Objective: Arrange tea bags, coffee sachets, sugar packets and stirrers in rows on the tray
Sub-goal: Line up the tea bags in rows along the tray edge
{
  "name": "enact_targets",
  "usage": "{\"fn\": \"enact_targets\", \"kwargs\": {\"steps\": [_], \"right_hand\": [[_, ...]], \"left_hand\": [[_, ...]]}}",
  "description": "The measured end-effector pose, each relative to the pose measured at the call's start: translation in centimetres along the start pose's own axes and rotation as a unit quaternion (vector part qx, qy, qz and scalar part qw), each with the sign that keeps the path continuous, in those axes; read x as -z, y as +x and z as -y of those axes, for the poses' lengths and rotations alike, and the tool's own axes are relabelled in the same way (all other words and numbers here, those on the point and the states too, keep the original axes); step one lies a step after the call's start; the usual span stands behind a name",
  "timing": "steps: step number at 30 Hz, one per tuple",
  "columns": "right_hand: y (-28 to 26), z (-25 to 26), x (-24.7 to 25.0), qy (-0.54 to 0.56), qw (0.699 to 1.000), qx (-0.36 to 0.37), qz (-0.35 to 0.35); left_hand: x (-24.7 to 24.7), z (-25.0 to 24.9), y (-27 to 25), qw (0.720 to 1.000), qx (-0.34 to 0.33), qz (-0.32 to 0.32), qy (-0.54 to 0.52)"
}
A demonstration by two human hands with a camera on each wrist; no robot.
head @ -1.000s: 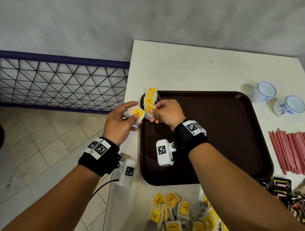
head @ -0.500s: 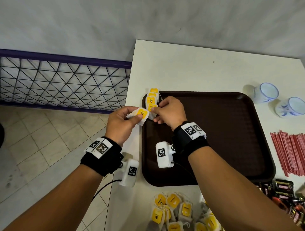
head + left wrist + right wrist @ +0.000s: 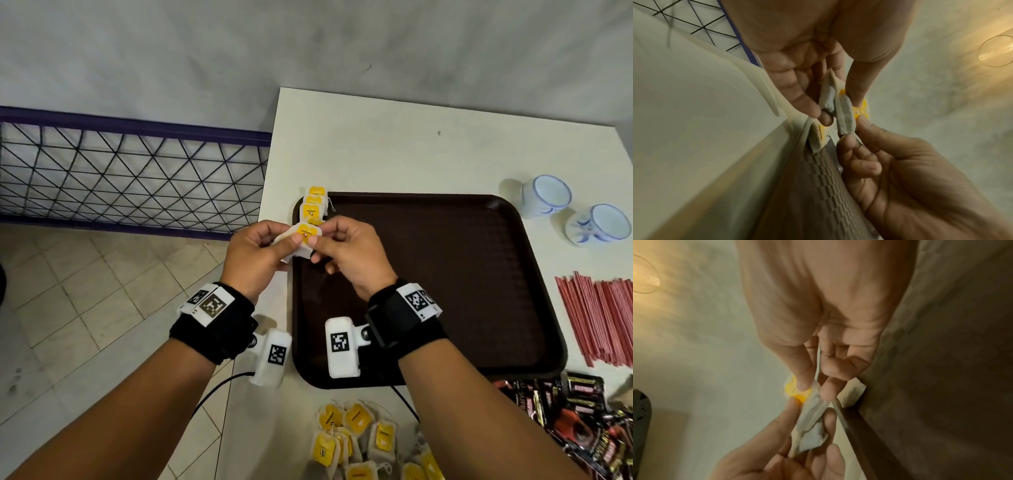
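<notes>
Left hand (image 3: 255, 257) and right hand (image 3: 349, 255) together, both pinching 1 white paper tea bag with a yellow tag (image 3: 306, 240) above the far-left corner of the dark brown plastic tray (image 3: 445, 291). Beyond, a short row of matching tea bags (image 3: 313, 205) along the tray's left edge. Loose pile of yellow-tagged tea bags (image 3: 359, 438) on the white table (image 3: 411, 154), near side.

Your white table (image 3: 394, 150) carries: brown tray (image 3: 445, 274), two cups (image 3: 544, 195), red stirrers (image 3: 603, 318), dark coffee sachets (image 3: 582, 421), loose tea bags (image 3: 359, 435) at near edge.
</notes>
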State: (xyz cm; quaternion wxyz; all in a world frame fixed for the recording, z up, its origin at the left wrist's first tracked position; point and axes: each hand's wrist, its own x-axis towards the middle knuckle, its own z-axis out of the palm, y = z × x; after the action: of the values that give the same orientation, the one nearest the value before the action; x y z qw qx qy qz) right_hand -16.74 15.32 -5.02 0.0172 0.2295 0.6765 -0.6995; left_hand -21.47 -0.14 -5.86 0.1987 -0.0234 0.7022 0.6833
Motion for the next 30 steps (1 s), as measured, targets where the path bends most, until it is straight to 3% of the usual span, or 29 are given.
{"fn": "enact_targets", "kwargs": {"steps": [13,24,30], "right_hand": [[1.8,-0.2,1.5,-0.090,0.993,-0.078,-0.008],[3.0,-0.6,-0.2,-0.180,0.978,-0.083,-0.069],[2.8,-0.3,-0.4,-0.223,0.971,-0.054,-0.068]], "left_hand": [[0.5,0.6,-0.4,0.999,-0.005,-0.037,0.020],[0.5,1.1,-0.3,0.999,0.004,-0.032,0.019],[0.7,1.2,-0.4,0.999,0.006,-0.034,0.016]]}}
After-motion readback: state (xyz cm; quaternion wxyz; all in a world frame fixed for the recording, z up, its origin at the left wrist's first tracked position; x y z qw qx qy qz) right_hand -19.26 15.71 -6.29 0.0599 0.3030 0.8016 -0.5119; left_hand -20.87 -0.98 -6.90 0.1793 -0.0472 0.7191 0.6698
